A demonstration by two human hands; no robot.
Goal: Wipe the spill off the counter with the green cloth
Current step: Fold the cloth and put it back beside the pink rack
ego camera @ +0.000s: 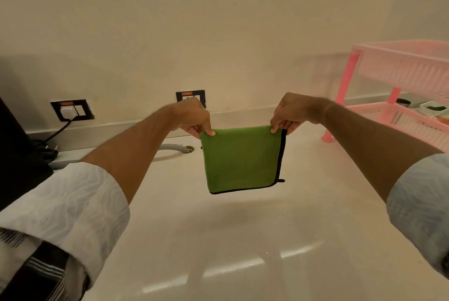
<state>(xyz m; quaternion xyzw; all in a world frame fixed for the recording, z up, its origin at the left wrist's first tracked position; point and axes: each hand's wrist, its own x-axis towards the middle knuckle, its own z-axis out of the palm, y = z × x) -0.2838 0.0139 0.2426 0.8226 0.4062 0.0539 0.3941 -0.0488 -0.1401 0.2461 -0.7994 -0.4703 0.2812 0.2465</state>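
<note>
A green cloth (240,160) with black edging hangs folded in the air above the pale glossy counter (218,240). My left hand (192,117) pinches its top left corner and my right hand (291,112) pinches its top right corner. The cloth's lower edge is clear of the counter and casts a soft shadow below it. I cannot make out any spill on the shiny counter surface.
A pink plastic rack (398,96) stands at the right with small dishes on its lower shelf. A grey hose (175,149) enters a counter hole behind the cloth. A black appliance (14,152) sits at the far left, with wall sockets (72,109) and a cable behind.
</note>
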